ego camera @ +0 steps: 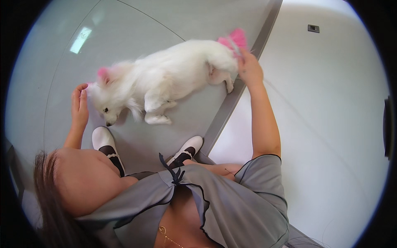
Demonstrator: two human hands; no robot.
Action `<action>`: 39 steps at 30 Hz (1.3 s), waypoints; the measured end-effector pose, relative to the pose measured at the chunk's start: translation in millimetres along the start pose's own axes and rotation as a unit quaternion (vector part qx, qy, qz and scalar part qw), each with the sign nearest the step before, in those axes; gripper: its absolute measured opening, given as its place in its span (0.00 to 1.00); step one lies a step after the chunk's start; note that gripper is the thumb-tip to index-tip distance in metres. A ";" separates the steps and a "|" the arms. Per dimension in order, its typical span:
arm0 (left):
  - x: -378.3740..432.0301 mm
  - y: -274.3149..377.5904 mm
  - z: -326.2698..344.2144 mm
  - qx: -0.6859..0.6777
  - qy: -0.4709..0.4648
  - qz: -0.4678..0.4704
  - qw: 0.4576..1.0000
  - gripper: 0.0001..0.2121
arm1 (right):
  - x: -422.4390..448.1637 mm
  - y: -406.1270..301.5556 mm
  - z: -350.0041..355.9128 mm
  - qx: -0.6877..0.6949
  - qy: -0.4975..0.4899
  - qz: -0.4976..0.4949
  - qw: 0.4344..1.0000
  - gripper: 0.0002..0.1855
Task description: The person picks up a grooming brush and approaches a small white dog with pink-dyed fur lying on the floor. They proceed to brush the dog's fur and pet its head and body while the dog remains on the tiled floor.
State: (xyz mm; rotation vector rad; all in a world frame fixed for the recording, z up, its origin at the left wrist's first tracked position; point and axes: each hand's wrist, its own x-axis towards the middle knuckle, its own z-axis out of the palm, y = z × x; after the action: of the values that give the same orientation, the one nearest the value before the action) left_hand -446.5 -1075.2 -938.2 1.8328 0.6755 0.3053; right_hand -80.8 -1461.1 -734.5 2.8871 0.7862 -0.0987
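Note:
A white, long-haired dog (pixel 183 68) lies on its side on the floor, head to the left and legs towards me. One ear (pixel 104 73) is pink at the tip, and so is the tail (pixel 238 38). My left hand (pixel 80 104) is at the top of its head, fingers curled by the other ear (pixel 89 85). Whether they grip that ear is hard to see. At the tail end, my right hand (pixel 250 69) is closed around a narrow pale grey tool (pixel 234 46), blurred and possibly a comb, which lies across the pink hair.
The grey tiled floor (pixel 130 34) reflects a bright patch of light. A dark grey baseboard (pixel 223 107) runs beside the dog's hind legs, below a white wall (pixel 310 108) with a dark socket plate (pixel 313 28). My white shoes (pixel 102 138) stand close to its muzzle and front paws.

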 end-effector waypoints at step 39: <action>4.0 14.0 -13.8 -0.097 -0.056 -0.262 0.959 0.17 | -15.8 -78.5 7.4 0.031 -0.055 -0.026 0.998 0.18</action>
State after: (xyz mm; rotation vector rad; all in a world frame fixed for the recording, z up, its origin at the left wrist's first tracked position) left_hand -446.2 -1065.3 -920.7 1.4102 0.9834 -0.0819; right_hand -134.5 -1403.3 -750.0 2.8906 0.8516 -0.2913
